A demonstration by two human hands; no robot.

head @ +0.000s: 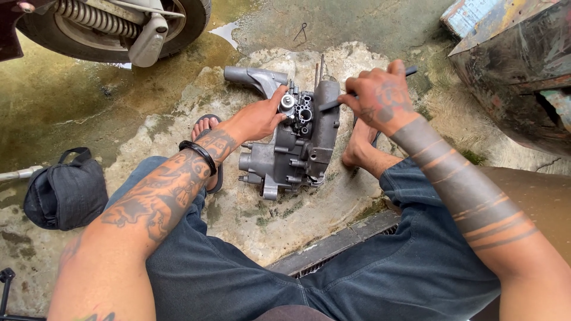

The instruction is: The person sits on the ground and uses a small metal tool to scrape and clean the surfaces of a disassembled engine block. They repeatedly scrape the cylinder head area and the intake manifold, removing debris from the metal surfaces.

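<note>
The grey engine casing (297, 139) is lying on the concrete floor (333, 59) between the feet. It is touched by the left hand (259, 117), fingers loosely curled. A dark rod-like tool (333, 102) is gripped in the closed right hand (377, 95).

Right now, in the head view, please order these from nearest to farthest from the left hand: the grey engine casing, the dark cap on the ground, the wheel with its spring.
1. Grey engine casing: the left hand touches its top, between the feet.
2. Wheel with spring: top left corner, beyond the hand.
3. Dark cap: far left on the wet concrete, beside the left forearm, clearly farther from the hand itself.
</note>
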